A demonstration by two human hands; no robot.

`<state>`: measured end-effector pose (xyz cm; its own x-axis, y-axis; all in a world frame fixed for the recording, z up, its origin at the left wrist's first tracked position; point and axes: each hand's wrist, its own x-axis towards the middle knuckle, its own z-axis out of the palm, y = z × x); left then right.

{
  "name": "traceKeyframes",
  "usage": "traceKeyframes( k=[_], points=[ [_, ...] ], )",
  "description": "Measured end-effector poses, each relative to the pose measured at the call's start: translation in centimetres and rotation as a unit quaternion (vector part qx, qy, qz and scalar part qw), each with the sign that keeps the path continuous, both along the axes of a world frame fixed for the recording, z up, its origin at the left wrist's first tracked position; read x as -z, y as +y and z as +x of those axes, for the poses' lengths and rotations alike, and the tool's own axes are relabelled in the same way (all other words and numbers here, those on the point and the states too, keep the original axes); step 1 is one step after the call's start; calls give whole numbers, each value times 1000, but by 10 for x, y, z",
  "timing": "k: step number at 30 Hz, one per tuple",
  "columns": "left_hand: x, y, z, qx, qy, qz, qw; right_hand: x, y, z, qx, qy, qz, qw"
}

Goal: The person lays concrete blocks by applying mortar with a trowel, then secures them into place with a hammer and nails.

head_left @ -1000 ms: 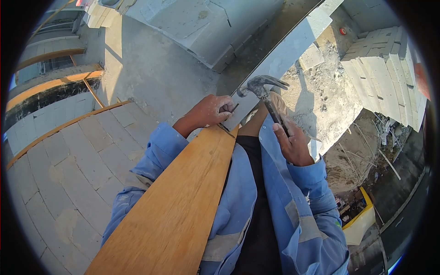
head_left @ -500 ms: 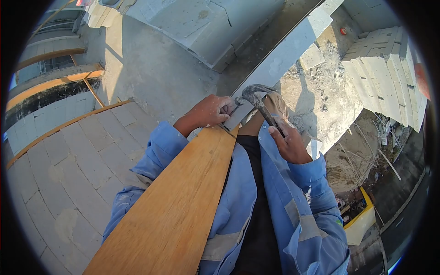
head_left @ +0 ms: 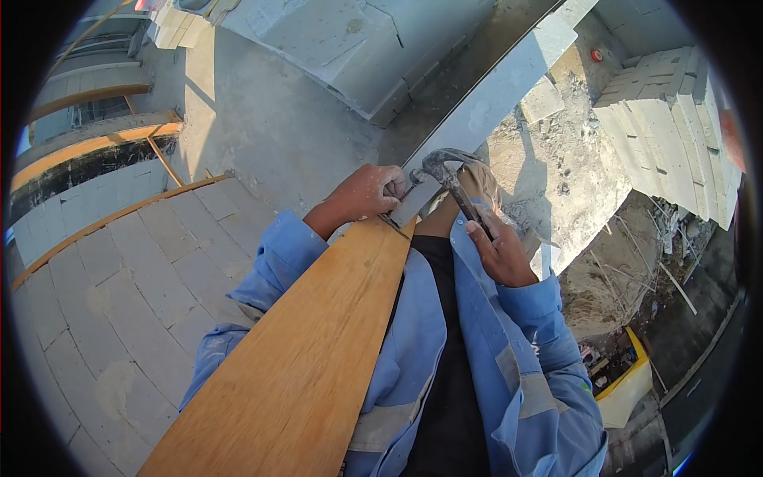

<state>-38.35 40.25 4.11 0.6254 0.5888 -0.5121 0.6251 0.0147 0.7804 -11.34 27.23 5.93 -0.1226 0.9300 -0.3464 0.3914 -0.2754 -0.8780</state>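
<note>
A long wooden board runs from the bottom of the view up to its narrow far end near the middle. My right hand is wrapped round the handle of a claw hammer, whose dusty metal head is just beyond the board's end. At the left of the hammer head, my left hand has its thumb and fingers pinched together; what they hold is too small to make out. A thin dark metal piece lies across the far end of the board.
A block wall stands at the left, edged by a wooden strip. A long grey ledge runs to the upper right. Stacked pale blocks stand at the right, above rubble and a yellow-edged container.
The hammer head and my right hand have shifted very slightly. My left hand keeps its pinch at nearly the same place.
</note>
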Motion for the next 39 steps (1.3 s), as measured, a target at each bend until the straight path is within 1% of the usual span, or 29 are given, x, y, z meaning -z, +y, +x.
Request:
traceKeyframes(
  k=[1,2,3,5,6,7,8,10,11,13,14,16,17,19,20,22,23,24,26,27,28,30,31,33,34,35,36,37,39],
  points=[
    [1,1,0,-7,-8,9,1000,-1,2,2,-1,-2,2,1000],
    [1,0,0,-9,-9,8,1000,-4,4,3,21,14,-36,999],
    [2,-1,-1,-7,12,9,1000,-8,4,4,43,30,-75,996],
    [0,3,-2,-4,32,16,999,-19,12,12,50,24,-96,994],
    [-2,6,-2,-21,43,49,998,-22,14,16,60,18,-119,991],
    [-4,8,-1,-37,52,82,995,-13,10,17,98,52,-60,992],
    [-2,9,0,-35,50,84,995,-15,12,21,100,50,-59,992],
    [6,4,-1,-72,-2,236,969,-22,16,27,100,39,-78,991],
    [16,1,-3,-73,-2,236,969,-23,16,29,99,38,-77,991],
    [35,0,-9,-76,-6,48,996,-24,17,29,107,59,-89,989],
    [30,1,-8,-77,-5,48,996,-25,17,29,106,59,-89,989],
    [22,2,-5,-56,23,-15,998,-27,16,25,99,75,-100,987],
    [20,1,-4,-57,23,-18,998,-28,14,20,98,75,-102,987],
    [16,3,-4,-71,-5,-70,995,-29,15,11,48,44,-117,991],
    [17,4,-4,-72,-5,-66,995,-20,12,8,47,44,-113,991],
    [23,-1,-6,-80,0,-20,997,4,-2,2,19,57,-65,996],
    [22,-2,-6,-82,0,-21,996,0,1,5,29,87,-134,987],
    [20,-1,-6,-83,-6,-42,996,-9,5,7,29,86,-133,987],
    [17,2,-5,-86,-12,-61,994,-24,13,11,125,169,-196,958],
    [17,1,-5,-87,-11,-52,995,-18,14,15,166,164,-158,960],
    [17,0,-5,-87,-10,-45,995,-19,17,21,165,163,-161,959],
    [19,-1,-5,-89,-15,-53,994,-32,31,28,286,189,-89,935],
    [20,0,-6,-89,-20,-57,994,-30,33,27,285,189,-89,935],
    [20,-1,-5,-93,-12,-59,994,-26,34,25,367,215,-37,904],
    [19,0,-5,-96,-4,-60,994,-24,30,21,366,215,-37,905],
    [22,-1,-6,-97,-3,-60,993,-21,22,15,281,175,-87,940],
    [26,-3,-8,-92,2,-36,995,-16,15,10,194,133,-135,962],
    [31,-3,-9,-86,6,-10,996,-7,11,7,194,134,-133,963],
    [32,-9,-10,-90,-9,-36,995,1,0,3,54,157,-186,968]
  ],
)
